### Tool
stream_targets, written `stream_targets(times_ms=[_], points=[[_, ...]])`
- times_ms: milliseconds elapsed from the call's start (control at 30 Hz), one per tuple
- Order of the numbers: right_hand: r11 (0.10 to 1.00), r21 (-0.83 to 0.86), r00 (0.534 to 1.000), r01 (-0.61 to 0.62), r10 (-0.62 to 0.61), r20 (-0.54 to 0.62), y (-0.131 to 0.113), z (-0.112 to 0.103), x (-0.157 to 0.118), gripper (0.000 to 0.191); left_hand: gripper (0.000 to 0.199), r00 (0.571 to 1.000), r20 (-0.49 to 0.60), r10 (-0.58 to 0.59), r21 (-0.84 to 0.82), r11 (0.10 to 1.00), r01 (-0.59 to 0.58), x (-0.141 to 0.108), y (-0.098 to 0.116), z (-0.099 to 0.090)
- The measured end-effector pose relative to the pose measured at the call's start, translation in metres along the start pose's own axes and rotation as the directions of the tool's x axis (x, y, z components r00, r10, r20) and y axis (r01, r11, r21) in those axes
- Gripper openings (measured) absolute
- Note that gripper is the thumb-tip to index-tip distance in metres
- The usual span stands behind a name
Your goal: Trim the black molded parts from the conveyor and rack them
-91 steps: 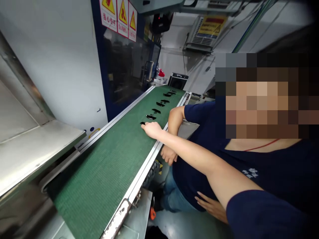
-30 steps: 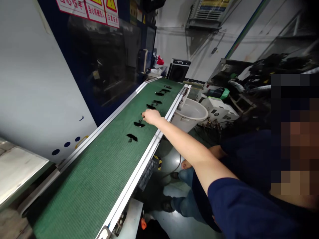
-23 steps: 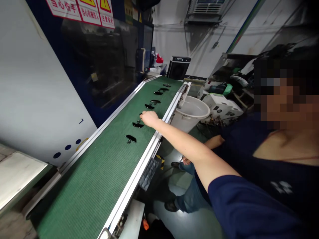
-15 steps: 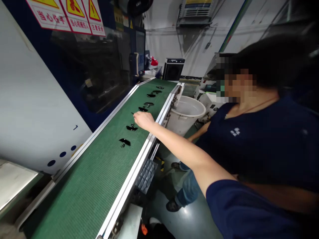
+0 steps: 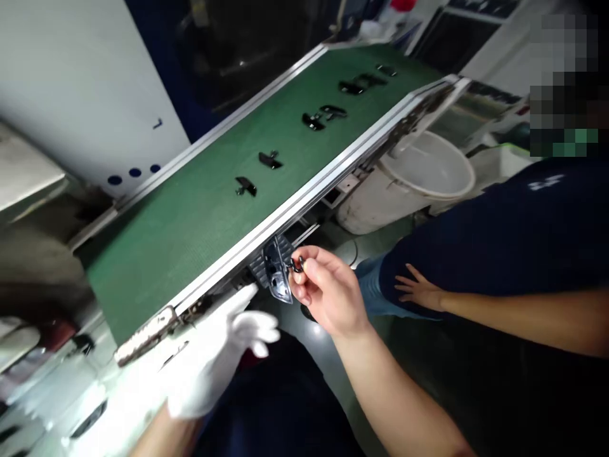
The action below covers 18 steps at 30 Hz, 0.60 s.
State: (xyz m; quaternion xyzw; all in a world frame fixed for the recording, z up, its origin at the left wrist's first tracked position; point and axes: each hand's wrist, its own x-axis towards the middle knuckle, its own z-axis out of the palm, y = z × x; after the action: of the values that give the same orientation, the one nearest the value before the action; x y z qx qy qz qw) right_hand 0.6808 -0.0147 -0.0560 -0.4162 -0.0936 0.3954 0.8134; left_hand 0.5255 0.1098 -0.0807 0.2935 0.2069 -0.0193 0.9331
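Note:
My bare right hand [image 5: 328, 285] pinches a thin black stem between thumb and fingers. A glossy black plastic part [image 5: 277, 273] hangs from that stem, just outside the conveyor's near rail. To its left, my left hand [image 5: 221, 343] wears a white glove; its fingers are spread and nothing is in them. On the green conveyor belt [image 5: 190, 235] lie several similar black parts, each with a small stem. The closest of these are one part [image 5: 246, 185] near the belt's middle and another [image 5: 270, 160] just beyond it.
A metal rail [image 5: 285, 219] edges the belt. Beyond my right hand stands a large white bucket [image 5: 366, 203]. A co-worker in a dark shirt [image 5: 499, 235] stands at the right, one hand at the waist. Below left is a brightly lit surface [image 5: 124, 406] with dark pieces.
My right hand has left the belt and come back toward me, with a black part in it. My gloved left hand has come into view. The camera has tilted down.

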Motion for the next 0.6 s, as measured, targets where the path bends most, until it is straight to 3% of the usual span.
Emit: stream_targets(times_ms=[167, 333, 600], points=[[0.987, -0.088, 0.989, -0.135, 0.128, -0.080, 0.011, -0.028, -0.029, 0.017, 0.071, 0.985, 0.173, 0.027, -0.101, 0.995, -0.010, 0.034, -0.041, 0.008], [0.976, -0.068, 0.968, -0.206, 0.193, -0.158, 0.017, -0.049, -0.037, 0.019, 0.066, 0.984, 0.174, 0.042, -0.243, 0.970, 0.002, 0.048, -0.068, 0.012], [0.935, -0.150, 0.941, -0.321, 0.297, -0.165, 0.034, -0.058, -0.043, 0.017, 0.050, 0.991, 0.123, 0.061, -0.351, 0.936, -0.015, 0.038, -0.076, 0.007]])
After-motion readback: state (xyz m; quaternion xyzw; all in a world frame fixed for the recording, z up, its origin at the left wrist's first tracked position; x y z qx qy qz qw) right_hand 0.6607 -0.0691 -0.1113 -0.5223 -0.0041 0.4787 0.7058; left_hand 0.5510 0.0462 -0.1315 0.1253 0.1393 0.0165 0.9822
